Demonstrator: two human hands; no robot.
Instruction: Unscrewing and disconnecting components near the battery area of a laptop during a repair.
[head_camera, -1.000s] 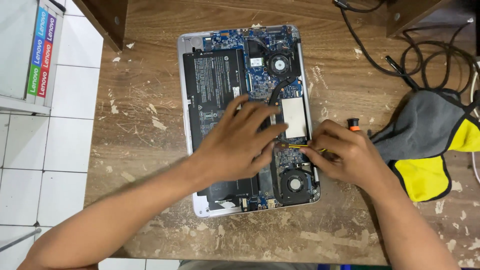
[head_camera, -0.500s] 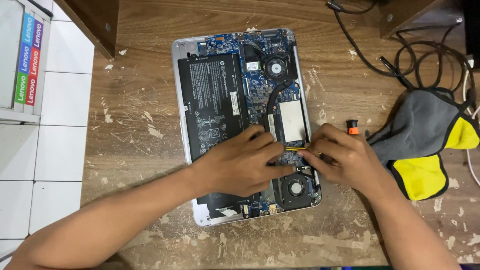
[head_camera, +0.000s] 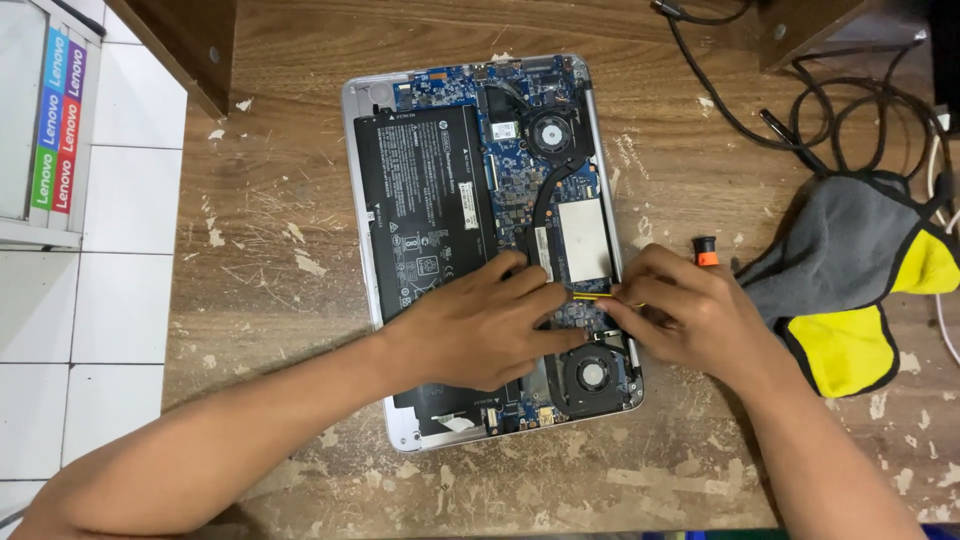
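Here, my left hand (head_camera: 480, 325) lies flat on the opened laptop (head_camera: 490, 240), a little lower than a second ago, bracing it on the tabletop (head_camera: 280, 230); my right hand (head_camera: 685, 315) still pinches a yellow tool (head_camera: 592, 297) against the board, beside the gray-yellow cloth (head_camera: 850, 290).

**Tight on the right, open on the left**

Bare wood lies left of the opened laptop (head_camera: 480, 250). Right of it, the grey-and-yellow cloth (head_camera: 850, 280) and tangled black cables (head_camera: 800, 110) crowd the table (head_camera: 270, 250). Both hands cover the laptop's lower middle.
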